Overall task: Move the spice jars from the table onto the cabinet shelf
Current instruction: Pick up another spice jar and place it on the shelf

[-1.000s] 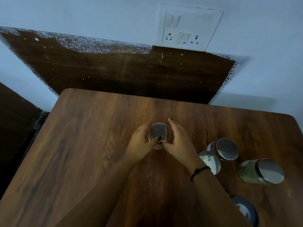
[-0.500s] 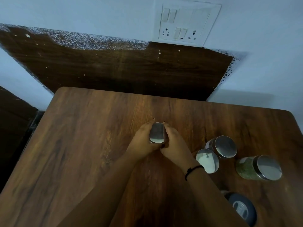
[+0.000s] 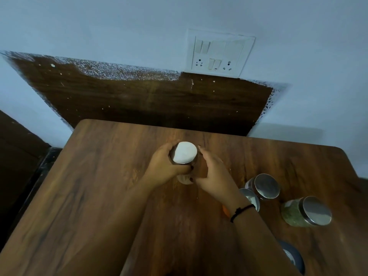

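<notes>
A: Dark wood-grain tabletop (image 3: 95, 196), seen from above; pale blue wall (image 3: 119, 22) behind, with brown wood panel (image 3: 159, 104) and white switch plate (image 3: 219, 52) at 12 o'clock.

B: Held jar?

A: Spice jar (image 3: 184, 152) near tabletop centre, pale lid catching light, tilted toward camera. Left hand (image 3: 165, 168) wrapped around its body, fingers closed on it. Whether resting on tabletop or lifted: cannot tell.

B: Other hand?

A: Right hand (image 3: 213, 172) just beside jar at its 3 o'clock, fingers loosely curved and apart, thumb near left thumb; contact with glass not discernible. Black wrist cord (image 3: 241, 212) on right wrist.

B: Remaining jars?

A: At 4 o'clock from held jar: metal-lidded jar (image 3: 264, 186), touching or just beside a second lidded jar (image 3: 252, 198) partly hidden by forearm. Farther right, green-filled jar (image 3: 304, 213). At 5 o'clock, near frame bottom, dark-lidded container (image 3: 294, 257), partly hidden.
</notes>
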